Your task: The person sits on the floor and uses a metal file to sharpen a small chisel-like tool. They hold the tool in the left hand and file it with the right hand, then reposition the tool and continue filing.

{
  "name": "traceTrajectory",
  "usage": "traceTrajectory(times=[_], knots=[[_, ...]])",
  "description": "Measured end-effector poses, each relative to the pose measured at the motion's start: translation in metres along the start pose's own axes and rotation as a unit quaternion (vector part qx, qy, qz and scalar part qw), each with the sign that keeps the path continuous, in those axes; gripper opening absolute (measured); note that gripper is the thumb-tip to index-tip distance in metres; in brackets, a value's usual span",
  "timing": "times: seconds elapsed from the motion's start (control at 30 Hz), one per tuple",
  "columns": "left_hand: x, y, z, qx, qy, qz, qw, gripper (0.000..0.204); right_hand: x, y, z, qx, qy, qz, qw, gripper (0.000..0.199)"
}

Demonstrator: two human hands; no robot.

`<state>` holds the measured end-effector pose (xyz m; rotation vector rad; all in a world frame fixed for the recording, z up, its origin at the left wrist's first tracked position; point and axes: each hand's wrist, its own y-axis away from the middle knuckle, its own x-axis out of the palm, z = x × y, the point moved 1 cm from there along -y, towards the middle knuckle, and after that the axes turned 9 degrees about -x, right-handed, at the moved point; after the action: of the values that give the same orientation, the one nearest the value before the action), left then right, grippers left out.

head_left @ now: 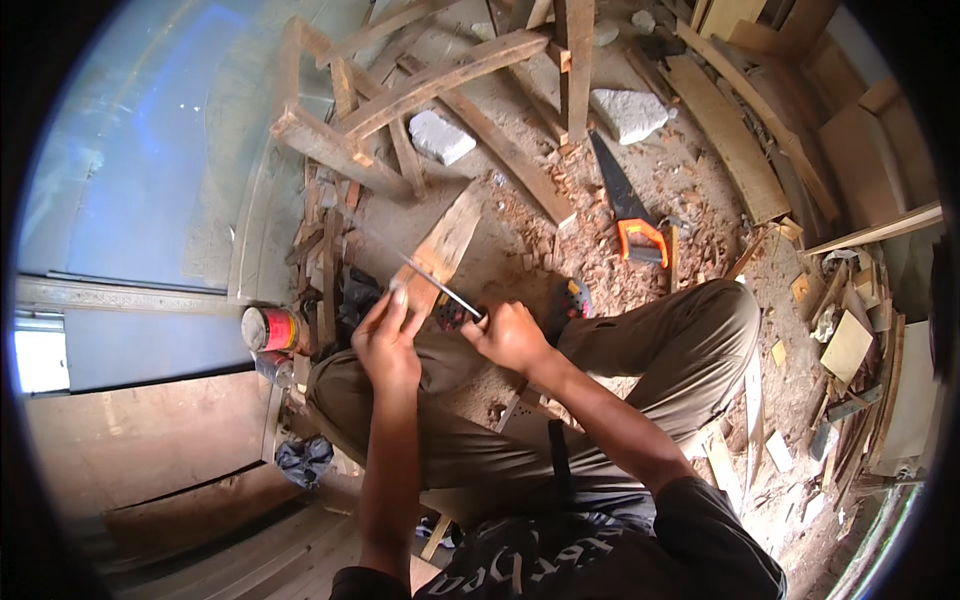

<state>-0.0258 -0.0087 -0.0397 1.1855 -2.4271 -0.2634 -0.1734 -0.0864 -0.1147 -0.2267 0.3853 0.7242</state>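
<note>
A flat wooden board (pixel 449 236) slants away from my knees, its near end at my left hand (pixel 388 340). The fingers of that hand are closed on the board's near left edge, and one fingertip points up close to the metal shaft. My right hand (pixel 510 337) is wrapped round the dark handle of a slim, straight metal tool (pixel 440 282). Its shaft lies slantwise across the board, with the tip past the left edge. Whether it is a file or another hand tool I cannot make out.
A handsaw (pixel 622 195) with an orange handle lies on the chip-strewn floor. Beyond the board stands a rough wooden frame (pixel 440 85), near white blocks (pixel 441 137). A red-labelled can (pixel 269 328) is at the left. Offcuts (pixel 847 346) are heaped at the right.
</note>
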Motion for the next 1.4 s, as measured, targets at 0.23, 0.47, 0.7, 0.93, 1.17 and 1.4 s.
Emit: traceTrajectory(times=[0.23,0.47,0.7,0.93,1.17,1.4], knots=[[-0.02,-0.008,-0.003,-0.006,0.013,-0.005,1.0,0.027,-0.011,0.016,0.066,-0.139,-0.067,-0.062,0.986,0.036],[-0.021,0.003,-0.004,-0.017,0.015,-0.017,1.0,0.026,0.002,0.006,0.032,-0.049,-0.044,-0.009,0.998,0.031],[-0.007,0.0,-0.002,-0.029,0.006,-0.047,0.998,0.029,-0.003,-0.011,0.0,0.017,0.091,0.048,0.995,0.036],[-0.037,-0.015,0.011,0.023,0.039,0.02,0.999,0.029,-0.016,0.006,0.057,-0.177,-0.074,-0.052,0.98,0.034],[-0.032,-0.005,0.005,0.0,-0.006,-0.028,1.0,0.031,-0.013,-0.002,0.061,-0.068,-0.024,0.013,0.997,0.036],[-0.015,0.002,0.008,-0.033,-0.019,-0.05,0.998,0.033,0.015,-0.002,-0.009,-0.036,0.112,0.042,0.992,0.034]])
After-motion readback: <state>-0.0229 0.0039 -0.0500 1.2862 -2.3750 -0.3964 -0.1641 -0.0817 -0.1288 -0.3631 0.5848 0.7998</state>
